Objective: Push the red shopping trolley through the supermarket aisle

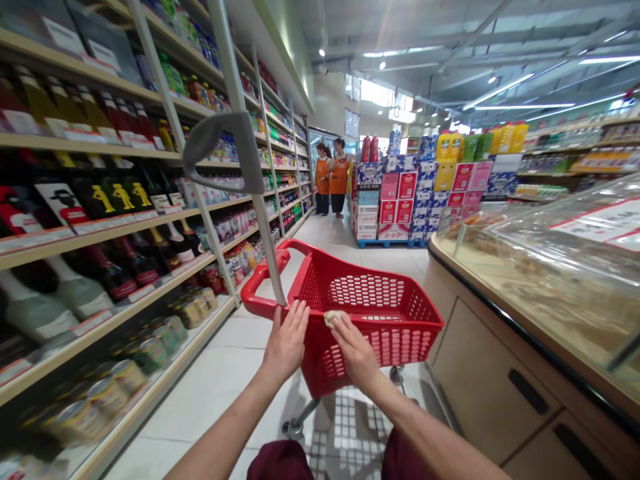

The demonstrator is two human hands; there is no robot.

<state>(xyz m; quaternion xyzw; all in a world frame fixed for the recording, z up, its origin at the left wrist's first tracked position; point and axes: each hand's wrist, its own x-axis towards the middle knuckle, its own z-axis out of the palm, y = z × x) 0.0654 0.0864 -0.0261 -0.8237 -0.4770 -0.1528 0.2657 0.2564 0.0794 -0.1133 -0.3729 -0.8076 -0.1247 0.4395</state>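
Note:
A red plastic shopping cart basket (370, 327) with perforated sides stands sideways right in front of me. My left hand (287, 341) lies with its fingers stretched out against the near rim, beside the foot of a metal pole (270, 247) and the red push handle (257, 301). A grey loop-shaped grip (223, 150) is fixed higher on that pole. On the near side wall, my right hand (356, 348) presses a small pale cloth (333, 319) to the rim under its fingertips. Part of the cloth is hidden by the fingers.
Shelves (125, 300) of bottles and cans run along the left. A wooden counter (490, 360) with clear covers stands close on the right. Farther ahead are stacked boxes (400, 200) on a blue pallet. Two people in orange aprons (339, 175) stand in the aisle.

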